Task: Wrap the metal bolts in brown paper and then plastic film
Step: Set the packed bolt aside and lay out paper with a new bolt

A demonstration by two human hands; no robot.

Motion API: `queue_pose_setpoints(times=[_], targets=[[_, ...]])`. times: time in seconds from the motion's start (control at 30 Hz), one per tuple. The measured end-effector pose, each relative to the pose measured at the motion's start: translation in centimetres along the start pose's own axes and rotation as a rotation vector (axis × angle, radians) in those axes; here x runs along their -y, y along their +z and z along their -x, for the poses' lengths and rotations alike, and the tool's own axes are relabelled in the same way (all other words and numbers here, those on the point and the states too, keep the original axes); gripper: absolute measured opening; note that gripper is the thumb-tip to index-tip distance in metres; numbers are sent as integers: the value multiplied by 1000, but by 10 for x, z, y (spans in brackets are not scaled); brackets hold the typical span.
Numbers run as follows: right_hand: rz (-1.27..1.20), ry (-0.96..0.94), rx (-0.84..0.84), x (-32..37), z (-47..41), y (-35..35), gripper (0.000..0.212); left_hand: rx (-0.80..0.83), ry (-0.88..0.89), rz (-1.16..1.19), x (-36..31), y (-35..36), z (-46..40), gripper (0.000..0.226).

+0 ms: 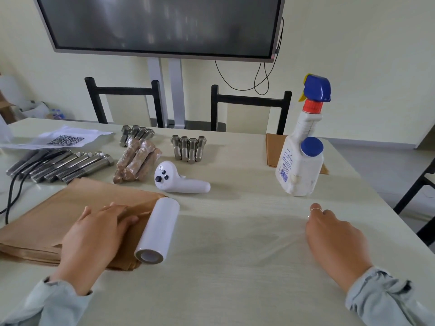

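A white roll of plastic film (155, 231) lies on the edge of a stack of brown paper (47, 220) at the near left. A clear sheet of film (235, 231) runs from the roll across the table to my right hand (334, 241), whose curled fingers hold its far end. My left hand (94, 236) rests flat on the brown paper beside the roll. Long metal bolts (66, 165) lie in a row at the left. Two groups of short bolts (189, 148) (135, 135) sit further back. Several wrapped bolts (136, 161) lie between them.
A white handheld controller (179, 178) lies mid-table. A white spray bottle (301, 161) stands at the right on more brown paper (273, 149). A printed sheet (66, 140) and a black cable (11, 196) are at the left. Two chairs and a large screen stand behind the table.
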State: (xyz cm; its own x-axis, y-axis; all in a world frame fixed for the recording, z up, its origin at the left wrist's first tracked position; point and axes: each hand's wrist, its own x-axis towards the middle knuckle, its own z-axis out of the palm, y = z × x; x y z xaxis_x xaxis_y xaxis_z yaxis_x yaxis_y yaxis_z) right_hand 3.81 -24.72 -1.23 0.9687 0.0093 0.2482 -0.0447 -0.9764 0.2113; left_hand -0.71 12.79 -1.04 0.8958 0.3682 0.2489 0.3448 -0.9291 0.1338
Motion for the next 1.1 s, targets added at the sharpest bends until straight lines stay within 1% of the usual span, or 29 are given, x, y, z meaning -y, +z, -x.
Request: queue_pose_setpoints(times=[0.07,0.1,0.2,0.23,0.27,0.33,0.37,0.4,0.43,0.5,0.53,0.57,0.6,0.63,0.67,0.73,0.77,0.83,0.9,0.93,1.03,1.1], targets=[[10,1,7,1,0,0,39,-110,-37,93,8,3,-3,18],[16,1,7,0,0,0,39,-122,-68,117,14,4,-6,18],[13,-5,5,-1,0,0,40,-56,-152,164,39,7,-20,23],[6,-8,5,-1,0,0,40,-73,-160,186,48,4,-26,25],[-3,-9,8,0,-1,1,41,-129,-130,191,55,-3,-28,30],[-39,-8,16,0,-3,1,41,-277,77,25,56,-26,-25,38],[-40,-6,15,0,-3,1,41,-342,136,24,43,-44,-22,37],[-28,-9,10,0,-3,0,41,-372,160,71,18,-66,-15,37],[-12,-14,6,1,-1,-2,41,-387,165,99,-17,-87,-4,36],[19,-22,10,1,1,-5,44,-370,255,237,-84,-117,25,32],[5,-15,10,1,2,-4,44,-349,334,259,-110,-121,37,28],[-43,-3,9,1,1,-3,42,-273,415,210,-134,-125,46,25],[-105,13,1,0,0,-1,41,-168,453,136,-159,-119,56,23],[-151,36,2,0,-2,0,39,-72,444,86,-180,-114,63,21],[-164,45,2,0,-3,1,39,-11,424,92,-196,-106,67,17],[-117,26,-2,1,-1,0,42,44,401,131,-219,-92,70,8],[-85,16,1,2,0,0,44,105,404,142,-228,-77,71,7],[-52,2,11,1,1,0,47,260,399,119,-239,-52,69,21],[-43,-2,20,0,0,1,47,328,363,136,-242,-46,66,34],[-42,-3,25,0,-1,2,47,342,364,134,-241,-43,65,36],[-44,-2,33,-1,-1,1,47,397,386,152,-240,-39,65,33],[-73,-6,39,-1,-2,1,45,405,423,143,-241,-32,68,21]])
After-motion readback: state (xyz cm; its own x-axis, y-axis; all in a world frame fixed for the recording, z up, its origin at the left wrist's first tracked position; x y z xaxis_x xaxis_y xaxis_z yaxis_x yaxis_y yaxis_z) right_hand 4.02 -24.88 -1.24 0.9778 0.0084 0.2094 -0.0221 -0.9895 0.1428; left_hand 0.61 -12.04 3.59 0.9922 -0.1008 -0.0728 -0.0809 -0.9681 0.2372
